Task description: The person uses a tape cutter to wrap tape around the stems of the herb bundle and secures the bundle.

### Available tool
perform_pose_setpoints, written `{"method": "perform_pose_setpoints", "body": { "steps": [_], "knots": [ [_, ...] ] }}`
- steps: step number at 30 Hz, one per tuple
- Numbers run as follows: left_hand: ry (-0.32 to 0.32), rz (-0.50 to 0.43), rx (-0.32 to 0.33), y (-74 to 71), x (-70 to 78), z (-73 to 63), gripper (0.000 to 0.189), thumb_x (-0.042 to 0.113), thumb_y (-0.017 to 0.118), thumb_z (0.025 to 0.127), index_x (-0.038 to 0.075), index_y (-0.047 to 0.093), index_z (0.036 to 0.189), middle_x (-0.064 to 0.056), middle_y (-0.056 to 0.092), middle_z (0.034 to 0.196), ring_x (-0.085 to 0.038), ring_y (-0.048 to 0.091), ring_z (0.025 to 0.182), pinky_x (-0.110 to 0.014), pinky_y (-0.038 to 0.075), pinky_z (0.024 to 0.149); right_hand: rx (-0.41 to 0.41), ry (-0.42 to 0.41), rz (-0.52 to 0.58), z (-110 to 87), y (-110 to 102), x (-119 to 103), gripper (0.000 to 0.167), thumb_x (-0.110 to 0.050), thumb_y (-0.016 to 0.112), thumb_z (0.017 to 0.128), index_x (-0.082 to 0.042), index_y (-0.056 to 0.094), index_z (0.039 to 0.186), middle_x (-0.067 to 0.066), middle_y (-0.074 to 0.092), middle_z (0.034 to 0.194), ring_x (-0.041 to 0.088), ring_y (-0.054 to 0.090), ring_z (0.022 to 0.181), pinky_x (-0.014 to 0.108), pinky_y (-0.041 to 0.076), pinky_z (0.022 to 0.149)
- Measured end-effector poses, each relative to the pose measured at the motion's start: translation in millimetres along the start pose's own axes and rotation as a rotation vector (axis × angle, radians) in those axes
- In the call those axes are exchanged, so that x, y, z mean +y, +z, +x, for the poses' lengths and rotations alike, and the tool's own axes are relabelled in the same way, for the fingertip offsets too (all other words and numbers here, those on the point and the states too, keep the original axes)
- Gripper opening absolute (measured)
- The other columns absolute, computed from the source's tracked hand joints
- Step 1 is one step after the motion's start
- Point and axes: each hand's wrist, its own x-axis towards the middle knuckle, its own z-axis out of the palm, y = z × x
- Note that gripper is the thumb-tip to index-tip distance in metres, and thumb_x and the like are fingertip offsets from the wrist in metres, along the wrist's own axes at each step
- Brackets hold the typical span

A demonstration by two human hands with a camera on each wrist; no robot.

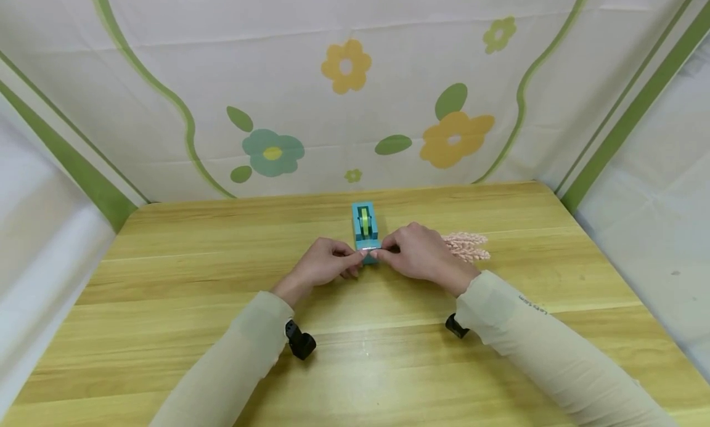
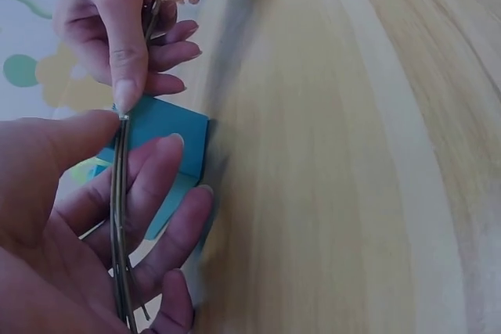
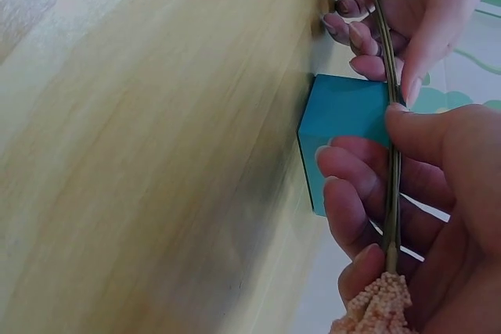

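Observation:
Both hands hold one bunch of dried flowers with pale pink heads (image 1: 468, 246), its thin stems (image 2: 119, 193) running crosswise in front of a blue tape dispenser (image 1: 357, 230). The left hand (image 1: 323, 265) grips the lower stems, thumb on top and fingers beneath. Nearer the flower heads, the right hand (image 1: 417, 252) pinches the same stems, its thumb tip beside the left one. At the thumbs, a small glossy patch of clear tape (image 1: 368, 249) shows on the stems. In the right wrist view the dispenser (image 3: 344, 107) stands just behind the stems.
A roll of yellow-green tape (image 1: 364, 221) sits in the dispenser. The wooden table (image 1: 222, 242) meets a white curtain (image 1: 388, 20) with printed flowers at the back. Black wrist cameras (image 1: 301, 342) hang below the sleeves.

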Motion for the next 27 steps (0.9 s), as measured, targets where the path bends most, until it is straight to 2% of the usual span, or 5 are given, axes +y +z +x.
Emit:
{"method": "perform_pose_setpoints", "body": {
  "steps": [2,8,15,22,27],
  "knots": [
    [-0.002,-0.014,0.004,0.5,-0.7,0.1,0.034,0.039,0.071,0.106,0.007,0.083,0.1,-0.004,0.078,0.088,-0.019,0.073,0.086,-0.031,0.056,0.077,0.002,-0.003,0.002,0.0,1,1,0.029,-0.041,0.07,0.106,-0.02,0.085,0.093,-0.006,0.073,0.074,0.012,0.053,0.062,0.028,0.039,0.056],
    [-0.001,-0.061,0.022,2.4,-1.9,1.0,0.033,0.037,0.075,0.103,0.006,0.084,0.099,-0.006,0.08,0.087,-0.019,0.075,0.083,-0.031,0.057,0.076,0.008,0.004,0.01,0.3,1,0,0.025,-0.041,0.071,0.105,-0.022,0.087,0.099,-0.005,0.081,0.091,0.009,0.062,0.069,0.028,0.047,0.06],
    [0.003,-0.074,0.073,6.0,-2.7,3.4,0.03,0.034,0.077,0.102,0.005,0.085,0.096,-0.006,0.08,0.084,-0.019,0.076,0.081,-0.03,0.054,0.075,0.017,0.024,0.025,1.1,1,1,0.023,-0.041,0.073,0.104,-0.025,0.089,0.102,-0.004,0.084,0.101,0.007,0.067,0.075,0.028,0.05,0.061],
    [0.014,0.075,0.099,14.5,-5.0,2.5,0.029,0.033,0.078,0.1,0.011,0.086,0.085,-0.002,0.078,0.073,-0.014,0.063,0.076,-0.025,0.044,0.067,-0.018,0.007,0.02,-4.0,9,5,0.026,-0.04,0.074,0.103,-0.025,0.088,0.088,-0.009,0.081,0.086,0.007,0.057,0.063,0.026,0.042,0.055],
    [0.013,0.013,0.079,10.4,-1.1,-2.6,0.027,0.033,0.079,0.1,0.009,0.086,0.091,-0.004,0.079,0.079,-0.017,0.066,0.081,-0.027,0.049,0.071,0.011,-0.032,0.023,-8.9,5,6,0.023,-0.039,0.073,0.104,-0.024,0.087,0.096,-0.01,0.08,0.088,0.006,0.061,0.067,0.028,0.048,0.061]
  ]
}}
